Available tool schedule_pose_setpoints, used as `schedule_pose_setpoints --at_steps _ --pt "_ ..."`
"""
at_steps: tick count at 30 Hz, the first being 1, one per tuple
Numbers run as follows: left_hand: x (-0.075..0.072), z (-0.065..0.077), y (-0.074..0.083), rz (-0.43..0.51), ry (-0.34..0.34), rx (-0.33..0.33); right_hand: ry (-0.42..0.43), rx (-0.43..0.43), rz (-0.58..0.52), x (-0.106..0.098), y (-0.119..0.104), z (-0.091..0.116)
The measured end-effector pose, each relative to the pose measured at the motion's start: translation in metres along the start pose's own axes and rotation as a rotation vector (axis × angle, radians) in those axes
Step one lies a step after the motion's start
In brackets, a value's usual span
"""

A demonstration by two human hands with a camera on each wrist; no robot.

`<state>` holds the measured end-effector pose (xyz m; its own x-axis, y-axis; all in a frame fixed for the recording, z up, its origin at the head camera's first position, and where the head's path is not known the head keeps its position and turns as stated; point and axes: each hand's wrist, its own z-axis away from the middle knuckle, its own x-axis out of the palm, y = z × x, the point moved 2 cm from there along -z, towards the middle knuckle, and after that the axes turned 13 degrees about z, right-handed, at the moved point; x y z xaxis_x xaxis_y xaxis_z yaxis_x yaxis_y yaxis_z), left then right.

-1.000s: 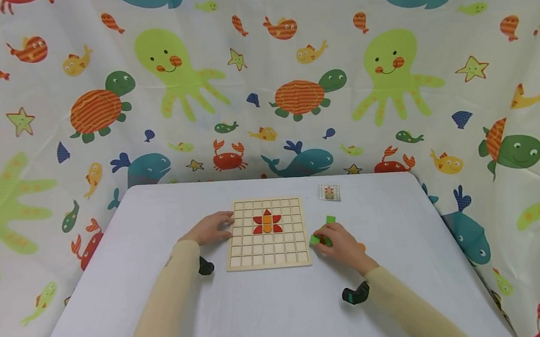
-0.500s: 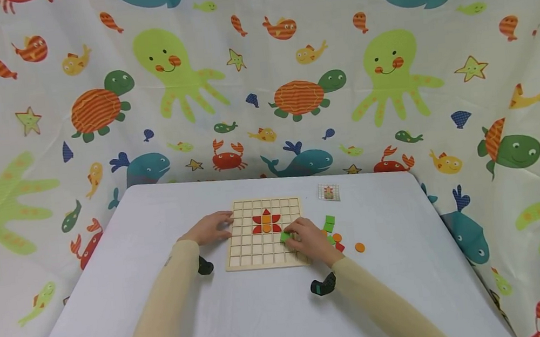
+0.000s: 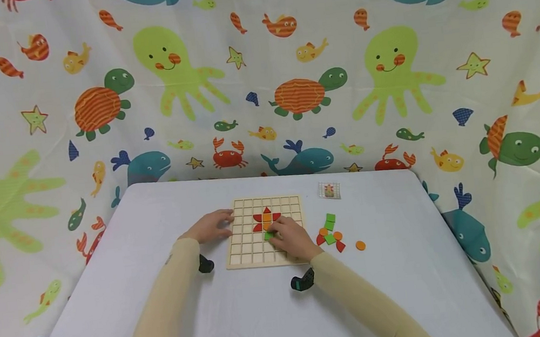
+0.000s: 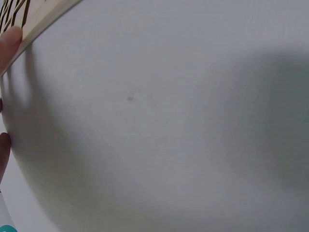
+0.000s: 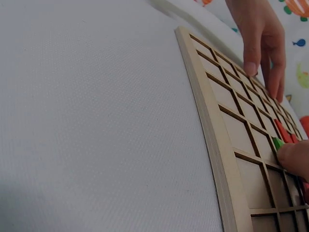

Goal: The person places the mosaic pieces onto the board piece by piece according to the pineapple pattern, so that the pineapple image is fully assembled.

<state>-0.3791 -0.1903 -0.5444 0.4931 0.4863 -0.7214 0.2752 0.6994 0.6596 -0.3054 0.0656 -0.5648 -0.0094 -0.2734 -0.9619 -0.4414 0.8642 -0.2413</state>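
Note:
A square wooden grid board (image 3: 245, 248) lies on the white table. In its upper middle sits a figure of red pieces (image 3: 258, 227) around an orange square (image 3: 267, 218), with an orange piece below it. My right hand (image 3: 294, 238) is over the board and pinches a green square tile (image 3: 268, 236) just under the figure. The right wrist view shows the thumb on that green tile (image 5: 277, 143), close over a cell. My left hand (image 3: 211, 227) touches the board's left edge with relaxed fingers; its thumb (image 4: 10, 42) is at the rim in the left wrist view.
Loose tiles lie right of the board: green squares (image 3: 330, 221), orange discs (image 3: 361, 245) and red pieces (image 3: 340, 246). Behind them is a small card (image 3: 329, 191) with a gridded picture. A sea-animal curtain (image 3: 250, 67) hangs behind the table (image 3: 389, 287).
My right hand has brought a green tile from the loose pieces leftward across the board to below the figure. The left hand has stayed at the board's left edge.

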Motion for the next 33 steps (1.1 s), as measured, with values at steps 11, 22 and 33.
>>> schedule_pose_setpoints --at_steps 11,22,33 --pt "-0.0015 0.0021 0.0025 -0.002 0.002 0.022 -0.039 0.023 0.01 -0.0036 -0.0035 -0.0014" --pt "-0.0003 0.0012 0.0019 0.004 -0.001 0.014 0.003 0.004 0.029 -0.0018 -0.0065 -0.0006" --pt "-0.0003 0.0024 0.0007 -0.003 0.0 0.021 0.014 0.049 -0.028 -0.006 -0.0029 0.0035"
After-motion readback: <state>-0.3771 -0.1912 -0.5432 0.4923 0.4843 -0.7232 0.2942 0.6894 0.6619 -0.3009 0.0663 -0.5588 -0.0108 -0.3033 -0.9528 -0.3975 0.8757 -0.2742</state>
